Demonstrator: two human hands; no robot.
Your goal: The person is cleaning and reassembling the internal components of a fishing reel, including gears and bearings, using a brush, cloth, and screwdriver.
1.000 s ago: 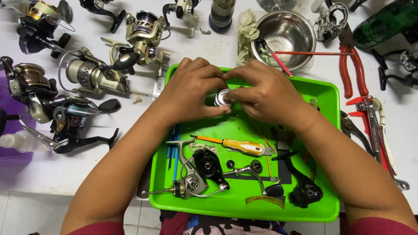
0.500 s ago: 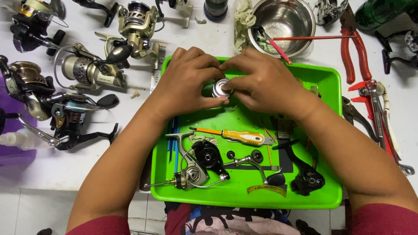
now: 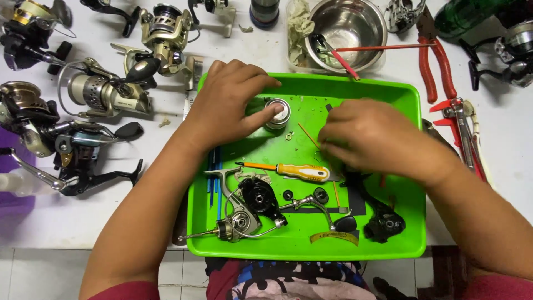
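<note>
Silver spool (image 3: 276, 113), a small round reel part, sits in the far middle of the green tray (image 3: 413, 166), standing on end with its round face up. Left hand (image 3: 230, 103) comes at it from the left, thumb and fingertips closed on its rim. Right hand (image 3: 369, 133) is to the right of the spool, apart from it, fingers curled down on the tray floor; whether they pinch anything I cannot tell. Near them a yellow-handled screwdriver (image 3: 291, 171) lies left to right, beside a stripped reel frame (image 3: 244, 208). Whole reels (image 3: 105, 91) rest on the tabletop (image 3: 111, 222) at left.
</note>
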